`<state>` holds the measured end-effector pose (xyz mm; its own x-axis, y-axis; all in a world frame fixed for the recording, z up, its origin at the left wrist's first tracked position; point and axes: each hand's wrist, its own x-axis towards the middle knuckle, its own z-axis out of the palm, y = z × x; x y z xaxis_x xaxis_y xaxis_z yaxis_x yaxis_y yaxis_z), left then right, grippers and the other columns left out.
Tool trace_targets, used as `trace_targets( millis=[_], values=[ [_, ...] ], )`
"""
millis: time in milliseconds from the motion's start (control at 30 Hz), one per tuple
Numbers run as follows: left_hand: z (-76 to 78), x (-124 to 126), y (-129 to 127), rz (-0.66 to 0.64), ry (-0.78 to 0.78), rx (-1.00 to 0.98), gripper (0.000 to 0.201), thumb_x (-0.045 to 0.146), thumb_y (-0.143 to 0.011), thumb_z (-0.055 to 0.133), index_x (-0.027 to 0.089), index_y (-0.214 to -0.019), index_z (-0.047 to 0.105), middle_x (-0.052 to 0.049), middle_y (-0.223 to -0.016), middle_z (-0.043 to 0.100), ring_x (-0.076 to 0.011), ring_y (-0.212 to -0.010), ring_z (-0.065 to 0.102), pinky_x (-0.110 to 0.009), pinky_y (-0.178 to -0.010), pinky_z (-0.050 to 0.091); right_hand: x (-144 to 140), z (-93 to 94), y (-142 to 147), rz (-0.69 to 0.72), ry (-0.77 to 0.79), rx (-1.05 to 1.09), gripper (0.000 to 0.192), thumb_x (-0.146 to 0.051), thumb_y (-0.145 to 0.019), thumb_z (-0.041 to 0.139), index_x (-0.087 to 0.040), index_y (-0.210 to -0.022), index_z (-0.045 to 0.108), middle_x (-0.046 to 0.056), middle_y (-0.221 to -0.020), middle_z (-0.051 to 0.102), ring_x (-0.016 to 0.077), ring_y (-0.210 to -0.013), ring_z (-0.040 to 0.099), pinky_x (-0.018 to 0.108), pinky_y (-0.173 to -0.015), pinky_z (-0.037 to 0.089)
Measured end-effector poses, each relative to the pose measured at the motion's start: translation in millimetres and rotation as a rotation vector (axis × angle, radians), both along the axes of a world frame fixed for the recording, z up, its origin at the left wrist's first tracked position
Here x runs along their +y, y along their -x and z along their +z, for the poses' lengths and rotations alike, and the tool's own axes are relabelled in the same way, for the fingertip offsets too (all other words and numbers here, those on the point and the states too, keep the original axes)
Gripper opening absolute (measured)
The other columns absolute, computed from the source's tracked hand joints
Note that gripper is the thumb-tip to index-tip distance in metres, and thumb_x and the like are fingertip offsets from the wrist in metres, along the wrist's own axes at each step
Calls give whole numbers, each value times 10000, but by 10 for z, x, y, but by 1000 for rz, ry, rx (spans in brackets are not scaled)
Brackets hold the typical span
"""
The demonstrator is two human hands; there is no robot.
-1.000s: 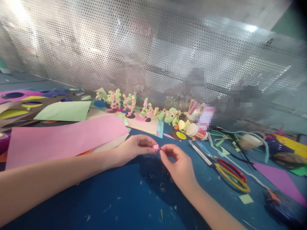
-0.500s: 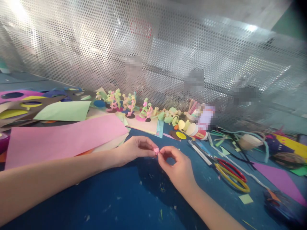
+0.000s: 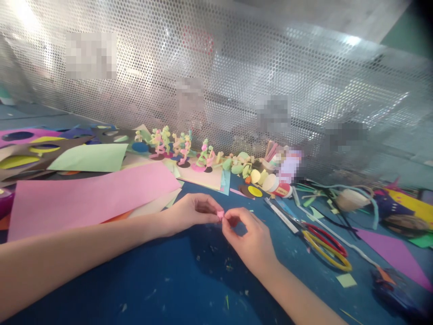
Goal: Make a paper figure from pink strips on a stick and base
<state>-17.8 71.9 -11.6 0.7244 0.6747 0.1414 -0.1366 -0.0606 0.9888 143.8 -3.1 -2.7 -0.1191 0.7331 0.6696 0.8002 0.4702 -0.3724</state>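
Scrap of pink [image 3: 220, 214], folded or rolled small (probably paper, though it is too tiny to be sure), is held above the table, to the left of the scissors [image 3: 305, 234]. The left hand [image 3: 189, 211] pinches it between thumb and forefinger, with no gap beyond the piece itself. The right hand [image 3: 252, 232], between it and the scissors, has thumb and forefinger brought together at the other end, apparently nipping its edge; the exact contact is hidden.

Such a slight hold could fail: uneven pressure might crush the folds, and a loosened pinch could let the piece spring open or drop to the blue tabletop [image 3: 162, 280], left of the scissors, among pale bits of litter.

Farther left of the scissors lies a large pink sheet [image 3: 94, 194], overlapped in view by the left forearm, which could drag it if lowered. Beyond the scissors, a jar with a red label [image 3: 284, 190] lies on its side and might roll if bumped. Past it to the left, slender paper figures [image 3: 204, 155] look easy to topple with a careless reach.
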Motion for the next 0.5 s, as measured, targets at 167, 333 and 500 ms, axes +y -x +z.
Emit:
trace_targets(
  millis=[167,333,500],
  values=[
    [-9,10,-5,29,-1,13,237,282,-672,681,140,-850,614,-48,-864,669,-173,-850,621,-337,-819,459,4,-1,-16,10,10,21,68,-170,-770,504,-206,-779,560,-2,-702,595,124,-644,562,243,-659,454],
    [4,3,6,20,26,38,255,297,-653,691,147,-848,624,-46,-857,673,-169,-830,619,-326,-795,465,3,-6,-16,12,-12,-7,78,-163,-767,496,-208,-763,560,-8,-678,594,116,-620,558,232,-629,456],
    [-4,-12,11,-25,36,45,267,269,-632,708,142,-855,632,-45,-853,674,-165,-827,621,-318,-799,471,-1,-29,-1,33,-45,-52,96,-119,-731,491,-201,-726,540,-17,-646,571,105,-582,530,218,-585,444]
  ],
)
